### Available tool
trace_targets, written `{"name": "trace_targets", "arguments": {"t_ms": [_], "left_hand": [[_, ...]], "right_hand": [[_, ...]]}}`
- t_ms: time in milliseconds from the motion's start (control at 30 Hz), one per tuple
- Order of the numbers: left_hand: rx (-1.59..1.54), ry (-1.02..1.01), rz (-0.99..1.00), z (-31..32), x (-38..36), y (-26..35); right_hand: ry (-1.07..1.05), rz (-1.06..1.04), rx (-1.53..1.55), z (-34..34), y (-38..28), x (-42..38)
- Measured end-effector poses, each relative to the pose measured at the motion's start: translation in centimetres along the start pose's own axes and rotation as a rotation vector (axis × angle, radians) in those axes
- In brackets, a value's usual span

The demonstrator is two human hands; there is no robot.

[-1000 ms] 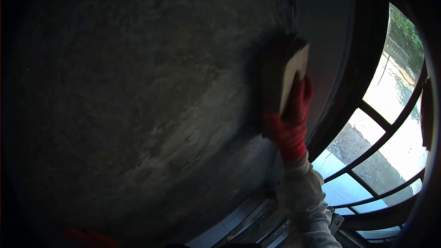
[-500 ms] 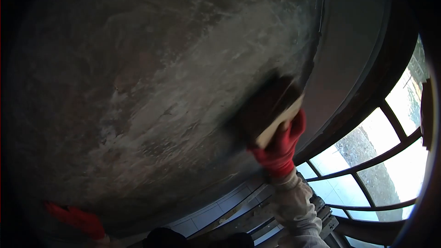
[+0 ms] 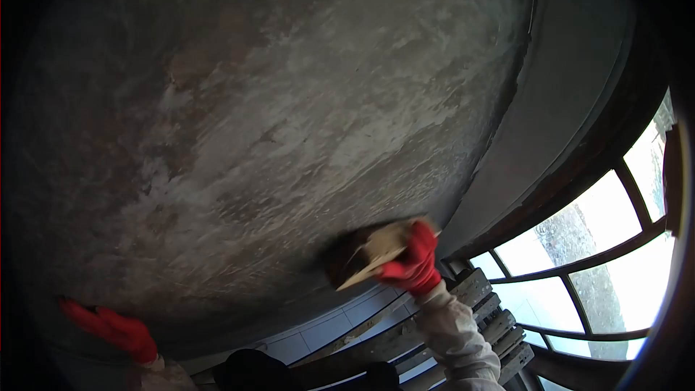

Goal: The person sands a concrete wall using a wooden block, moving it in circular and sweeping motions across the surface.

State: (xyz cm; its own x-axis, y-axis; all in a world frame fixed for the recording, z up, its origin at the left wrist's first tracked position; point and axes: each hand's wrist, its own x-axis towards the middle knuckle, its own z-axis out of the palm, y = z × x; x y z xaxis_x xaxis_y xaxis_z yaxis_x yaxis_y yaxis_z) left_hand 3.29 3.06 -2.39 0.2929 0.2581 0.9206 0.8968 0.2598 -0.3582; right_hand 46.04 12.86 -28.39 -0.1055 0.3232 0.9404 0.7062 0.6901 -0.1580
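My right hand [image 3: 416,264], in a red glove, is closed around a plasterer's float [image 3: 378,247] with a pale wooden side and a dark, blurred part. Its working face is against or very near the mottled grey-brown plastered wall [image 3: 275,145], low in the view; exact contact is hidden. At the lower left, my left hand [image 3: 112,329], also in a red glove, lies on or close to the wall with its fingers stretched out and nothing in it. Streaky scratch marks and lighter patches run across the plaster.
A smooth grey band [image 3: 543,101] borders the wall on the right. Beyond it stands a dark-framed window [image 3: 572,239]. Below me are slatted wooden planks [image 3: 405,344] over a light tiled floor [image 3: 326,329], with dark rounded shapes at the bottom edge.
My right hand has moved the float down and to the left across the wall, and the float has turned to show more of its pale wood. My left hand appears slightly higher in view.
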Motion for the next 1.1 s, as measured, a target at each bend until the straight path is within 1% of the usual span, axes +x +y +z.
{"name": "trace_targets", "arguments": {"t_ms": [33,67,100,133,167,233,300,333,367,400,433,500,533,567,600,633,667,733,767,833,867,900,933,967,1000,1033,1100], "left_hand": [[-0.002,0.002,-0.018,0.0,0.0,0.1],[-0.001,0.009,-0.043,0.1,-0.2,0.2],[0.000,0.004,-0.051,0.1,-0.3,0.2],[0.006,0.001,-0.057,0.1,-0.4,0.1],[0.013,0.001,-0.061,0.1,-0.5,-0.1],[0.006,0.010,-0.055,-0.1,-0.1,0.3],[-0.004,0.016,-0.049,0.0,0.0,0.6],[-0.012,0.018,-0.038,0.0,0.0,0.4],[-0.018,0.022,-0.028,0.1,0.0,0.2],[-0.016,0.020,-0.029,0.1,-0.1,0.1],[-0.027,0.020,-0.022,0.0,-0.2,-0.1],[-0.031,0.045,-0.014,0.3,0.1,0.1],[-0.030,0.042,-0.013,0.1,0.4,0.6],[-0.032,0.028,-0.009,0.0,0.5,0.8],[-0.032,0.015,-0.004,0.0,0.4,0.6],[-0.028,0.014,-0.015,0.0,0.2,0.4],[-0.023,0.022,-0.034,0.1,0.0,0.3],[-0.022,0.021,-0.053,0.1,0.0,0.5],[-0.023,0.025,-0.062,0.1,0.0,0.5],[-0.017,0.025,-0.052,0.1,-0.2,0.2],[-0.018,0.022,-0.035,0.1,-0.2,0.2],[-0.015,0.025,-0.037,0.1,0.0,0.3],[-0.035,0.024,-0.034,0.2,0.2,0.5],[-0.056,0.021,-0.028,0.0,0.4,0.6],[-0.051,0.023,-0.026,-0.2,0.3,0.7],[-0.057,0.018,-0.036,-0.1,0.2,0.8],[-0.046,0.025,-0.037,0.1,0.5,0.8]], "right_hand": [[0.118,-0.004,-0.109,-0.6,1.9,1.8],[0.235,0.092,-0.154,-2.4,2.4,5.9],[0.235,0.293,-0.220,-4.7,2.9,9.5],[0.297,0.454,-0.140,-5.8,4.9,11.2],[0.393,0.502,-0.104,-6.5,7.3,12.4],[0.466,0.589,-0.084,-6.5,6.9,13.8],[0.381,0.546,-0.146,-4.5,3.7,11.2],[0.291,0.427,-0.221,-3.2,0.8,9.2],[0.289,0.346,-0.125,-0.8,-1.6,6.2],[0.175,0.618,0.249,3.5,-3.4,-2.4],[0.162,0.121,-0.029,3.8,-4.9,-1.8],[-0.075,-0.036,0.075,2.7,-4.4,-2.1],[-0.070,0.030,0.100,1.7,-3.6,-1.0],[0.086,0.077,0.093,2.6,-1.8,-1.6],[0.092,0.345,0.090,2.0,-0.1,-2.4],[0.209,0.188,-0.197,-1.8,-0.3,5.9],[0.222,0.402,-0.182,-3.2,1.1,7.4],[0.442,0.680,0.009,-4.3,4.0,10.3],[0.442,0.673,0.013,-4.2,3.9,10.6],[0.499,0.735,0.001,-3.7,3.2,10.2],[0.394,0.661,-0.073,-2.4,1.3,8.4],[0.282,0.509,-0.178,-1.2,-1.8,7.1],[0.244,0.461,-0.084,1.2,-4.8,4.4],[0.220,0.274,-0.093,4.3,-6.9,-0.6],[0.090,0.143,-0.049,5.3,-8.2,-3.8],[-0.029,0.005,-0.005,6.2,-8.7,-5.1],[-0.085,0.082,0.227,3.9,-7.0,-2.0]]}}
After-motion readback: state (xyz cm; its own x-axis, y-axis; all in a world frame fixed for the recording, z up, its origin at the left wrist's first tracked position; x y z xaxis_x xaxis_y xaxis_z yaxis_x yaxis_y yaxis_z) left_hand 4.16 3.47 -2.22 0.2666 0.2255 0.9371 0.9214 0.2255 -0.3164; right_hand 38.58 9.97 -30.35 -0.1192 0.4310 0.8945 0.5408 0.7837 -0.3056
